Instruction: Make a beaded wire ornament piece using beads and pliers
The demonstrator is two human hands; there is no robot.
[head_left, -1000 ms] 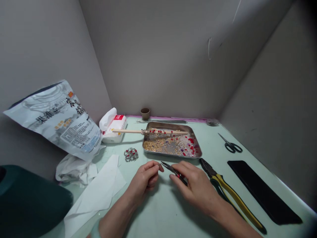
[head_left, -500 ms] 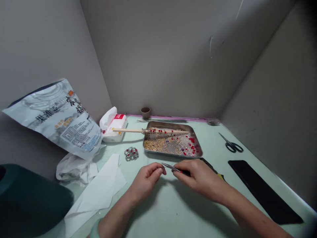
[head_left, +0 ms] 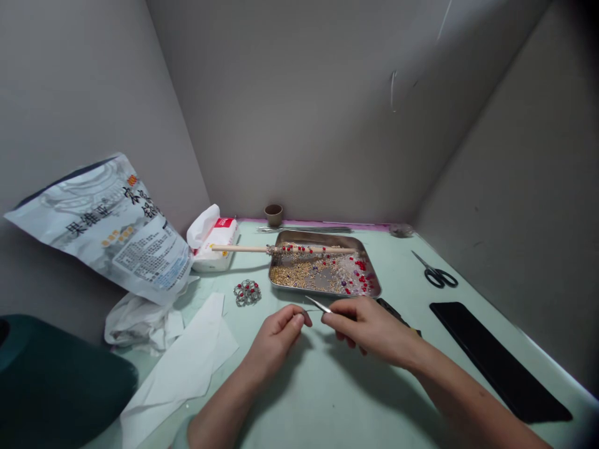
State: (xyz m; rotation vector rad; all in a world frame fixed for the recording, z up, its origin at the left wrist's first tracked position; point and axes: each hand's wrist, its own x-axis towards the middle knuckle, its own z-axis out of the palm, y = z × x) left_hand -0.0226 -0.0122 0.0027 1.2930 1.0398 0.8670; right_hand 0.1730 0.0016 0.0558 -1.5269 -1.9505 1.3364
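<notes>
My left hand [head_left: 277, 332] rests on the pale green table [head_left: 299, 399], thumb and forefinger pinched on something too small to make out. My right hand [head_left: 369, 327] grips small needle-nose pliers [head_left: 318, 305], whose metal tip points left toward the left fingertips. Just beyond the hands stands a steel tray [head_left: 322, 288] of gold and red beads, with a wooden stick [head_left: 243, 248] threaded with beads lying across its far rim. A small beaded wire flower [head_left: 248, 292] lies left of the tray.
Large yellow-handled pliers [head_left: 397, 315] lie partly hidden behind my right wrist. Scissors [head_left: 435, 273] and a black flat case [head_left: 496, 358] sit at right. A tissue pack [head_left: 213, 240], printed bag [head_left: 107, 224], white paper [head_left: 182, 368] and a small cup [head_left: 274, 214] stand at left and back.
My right hand has turned and lifted the small pliers, so the tip now points up-left at the left fingertips. The wrist now covers most of the yellow-handled pliers.
</notes>
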